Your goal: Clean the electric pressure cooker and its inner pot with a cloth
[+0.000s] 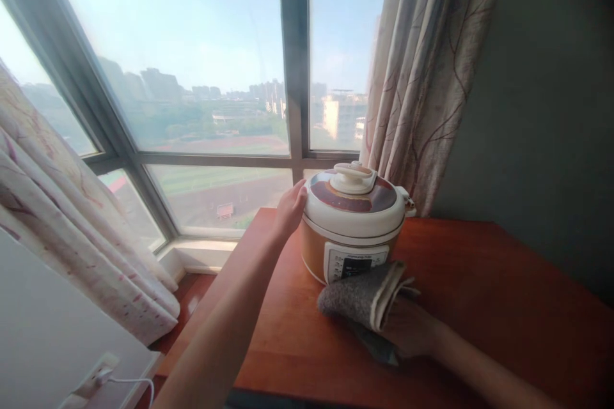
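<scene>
Folded cloth (357,297) partly hides right hand (407,328), cooker panel (336,262).

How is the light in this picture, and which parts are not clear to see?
In the head view, the window is bright and hazy, while the wall at right is dark; also in the head view, the right hand looks dim and soft, and most print on the cooker is illegible.
</scene>
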Demonstrator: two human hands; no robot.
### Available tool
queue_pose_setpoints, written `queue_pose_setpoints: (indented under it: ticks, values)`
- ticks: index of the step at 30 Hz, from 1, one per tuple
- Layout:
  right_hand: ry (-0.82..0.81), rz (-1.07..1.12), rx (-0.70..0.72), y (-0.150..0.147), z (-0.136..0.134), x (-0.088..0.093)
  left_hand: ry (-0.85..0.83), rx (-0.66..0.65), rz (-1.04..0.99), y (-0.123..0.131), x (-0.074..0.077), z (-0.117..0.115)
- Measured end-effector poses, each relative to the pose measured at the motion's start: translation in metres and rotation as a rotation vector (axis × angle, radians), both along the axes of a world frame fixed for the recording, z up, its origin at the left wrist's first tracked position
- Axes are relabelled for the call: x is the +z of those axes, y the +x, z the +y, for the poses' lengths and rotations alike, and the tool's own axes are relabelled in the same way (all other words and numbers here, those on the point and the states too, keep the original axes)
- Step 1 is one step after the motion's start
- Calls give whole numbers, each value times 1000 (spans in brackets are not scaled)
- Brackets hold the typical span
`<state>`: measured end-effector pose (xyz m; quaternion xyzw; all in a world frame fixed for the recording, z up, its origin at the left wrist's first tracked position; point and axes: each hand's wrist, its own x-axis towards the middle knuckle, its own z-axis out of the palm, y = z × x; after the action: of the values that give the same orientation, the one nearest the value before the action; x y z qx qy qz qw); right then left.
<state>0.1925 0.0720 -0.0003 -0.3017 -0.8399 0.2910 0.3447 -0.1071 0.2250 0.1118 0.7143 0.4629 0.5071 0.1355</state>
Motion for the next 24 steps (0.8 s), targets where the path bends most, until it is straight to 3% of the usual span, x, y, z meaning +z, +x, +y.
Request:
queue_pose_setpoints:
  ticks: [3,6,11,16,20,24]
  values:
    - [-191,198,-32,-2,2,9,14,10,-3,0,1,0]
    - [-149,164,27,-15,8,28,24,-17,6,0,1,0]
    - [238,-148,75,-42,20,74,12,-17,3,-1,0,3]
    - [696,-343,-180,-66,33,120,-30,-36,-36,-5,1,4]
    - [727,-278,-443,-86,42,142,16,108,-121,-13,-26,-24]
    - [619,-113,-552,-106,42,149,122,328,-318,-7,-64,-82]
